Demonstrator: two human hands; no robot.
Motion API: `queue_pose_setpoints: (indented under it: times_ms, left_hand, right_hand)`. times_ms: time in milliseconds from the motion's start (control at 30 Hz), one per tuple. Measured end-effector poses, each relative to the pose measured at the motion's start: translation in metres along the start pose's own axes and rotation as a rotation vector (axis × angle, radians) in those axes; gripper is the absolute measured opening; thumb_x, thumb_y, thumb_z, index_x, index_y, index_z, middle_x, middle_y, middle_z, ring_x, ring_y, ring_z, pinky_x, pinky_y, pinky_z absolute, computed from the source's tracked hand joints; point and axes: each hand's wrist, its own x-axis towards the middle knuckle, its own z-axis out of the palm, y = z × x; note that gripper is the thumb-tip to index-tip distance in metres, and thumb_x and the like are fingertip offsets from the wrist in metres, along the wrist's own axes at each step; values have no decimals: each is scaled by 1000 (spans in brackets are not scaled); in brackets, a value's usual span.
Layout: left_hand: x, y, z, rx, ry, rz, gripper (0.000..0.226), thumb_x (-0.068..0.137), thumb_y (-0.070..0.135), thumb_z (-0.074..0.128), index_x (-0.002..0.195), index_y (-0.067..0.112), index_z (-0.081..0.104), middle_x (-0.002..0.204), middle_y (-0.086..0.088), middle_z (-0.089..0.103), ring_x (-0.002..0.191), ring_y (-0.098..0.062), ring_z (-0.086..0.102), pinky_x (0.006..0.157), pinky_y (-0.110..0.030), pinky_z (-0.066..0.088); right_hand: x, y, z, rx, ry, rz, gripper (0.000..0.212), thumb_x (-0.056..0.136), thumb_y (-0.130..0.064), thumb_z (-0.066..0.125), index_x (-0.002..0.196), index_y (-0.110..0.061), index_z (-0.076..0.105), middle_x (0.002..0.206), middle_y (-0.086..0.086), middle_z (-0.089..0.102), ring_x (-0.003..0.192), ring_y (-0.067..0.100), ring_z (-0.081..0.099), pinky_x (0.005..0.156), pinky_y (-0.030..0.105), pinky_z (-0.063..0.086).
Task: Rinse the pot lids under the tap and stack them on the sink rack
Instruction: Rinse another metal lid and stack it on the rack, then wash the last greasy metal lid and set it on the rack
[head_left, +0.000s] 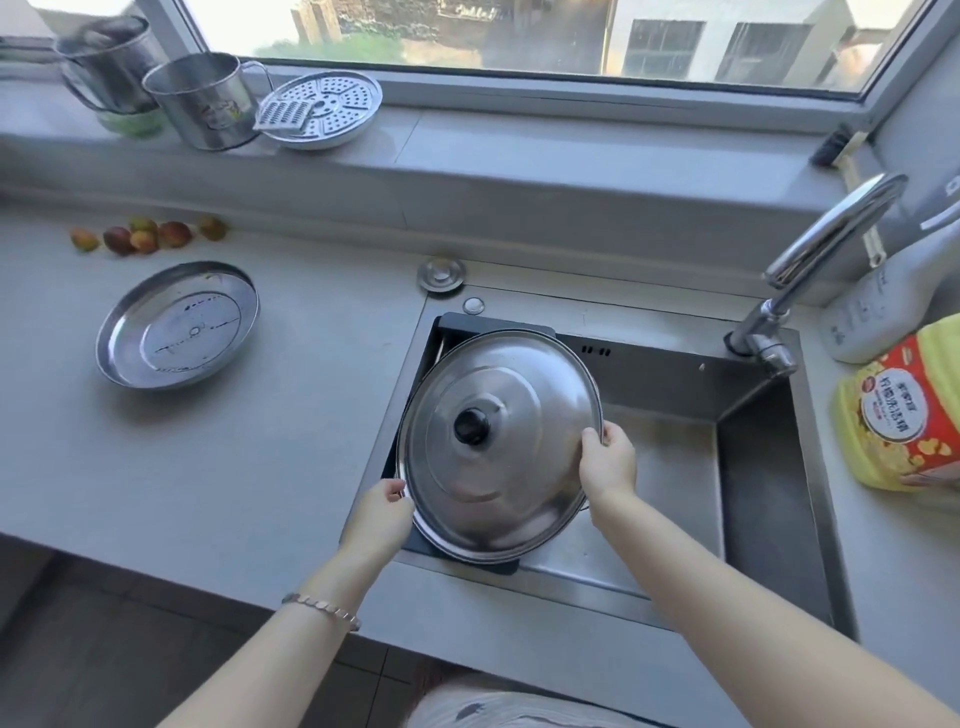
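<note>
A large steel pot lid (524, 410) with a black knob lies dome up over the dark sink rack (498, 325) at the left end of the sink. A second rim shows just under its lower edge. My left hand (382, 514) grips the lid's lower left rim. My right hand (608, 457) holds its right rim. Another steel lid (176, 325) lies upside down on the counter to the left. The tap (826, 249) stands at the sink's far right corner, and no water is visible.
The sink basin (675, 457) opens to the right of the rack. A yellow detergent bottle (904, 410) and a white bottle (883, 306) stand at the right. Several small fruits (145, 236) lie on the counter. Steel mugs (202, 101) and a steamer plate (322, 109) sit on the windowsill.
</note>
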Motion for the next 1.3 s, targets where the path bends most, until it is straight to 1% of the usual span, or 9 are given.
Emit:
queue_pose_setpoints:
  times_ms: [233,400,500,633,767,1033,1167,1233,1300]
  left_hand:
    - [11,-3,11,104,-103,-12,41,91,11,43,132,9,45,109,-6,54,89,-26,54,83,-34,45]
    - [13,-3,13,218,-147,-17,43,90,14,45,132,11,48,129,-9,55,118,-27,52,100,-37,44]
    - [13,-1,15,280,-159,-14,43,90,15,44,133,11,48,132,-8,54,121,-24,50,102,-32,40]
    - [13,1,16,292,-136,-7,41,90,14,44,130,11,49,124,-8,59,103,-21,55,89,-26,41]
    - [10,5,18,281,-99,-4,41,90,15,44,131,10,49,129,-7,56,113,-23,55,92,-27,41]
    - [19,31,-14,144,58,19,40,92,15,45,132,10,49,134,-10,52,121,-24,49,98,-28,36]
    - [57,31,-69,-147,190,-18,41,88,10,47,129,6,48,124,-17,56,109,-32,56,93,-38,46]
    - [83,30,-104,-310,253,-61,40,88,7,46,128,6,46,102,-16,57,89,-32,59,80,-36,49]
    - [107,32,-139,-544,301,-157,16,89,3,43,102,9,50,70,-9,42,59,-22,44,57,-27,43]
  right_hand:
    - [9,9,-4,-47,-72,139,24,84,-6,44,103,-10,58,81,3,56,76,22,49,56,26,36]
    - [15,23,0,-130,-126,214,35,71,-14,49,104,-8,58,101,13,66,89,30,60,76,35,47]
    - [17,27,0,-181,-171,246,41,67,-19,50,105,-6,58,106,15,65,92,30,60,72,32,45]
    - [5,7,-8,-269,-165,236,52,81,-12,52,132,-6,40,132,16,46,115,31,48,90,33,39]
    - [-4,-15,-15,-464,-176,-7,60,85,-12,49,140,-9,27,141,16,25,131,31,22,106,34,24]
    - [-8,-67,16,-731,-490,-401,32,87,-14,44,118,-17,55,127,9,43,126,25,31,100,32,32]
    - [-12,-103,61,-782,-617,-490,30,86,-13,45,111,-17,60,119,5,58,105,20,54,78,26,42]
    - [-16,-122,90,-774,-639,-527,30,87,-12,43,111,-17,60,115,1,57,100,19,58,67,25,42]
    - [-20,-137,121,-756,-646,-541,29,88,-12,43,111,-16,60,111,1,59,96,19,60,61,22,42]
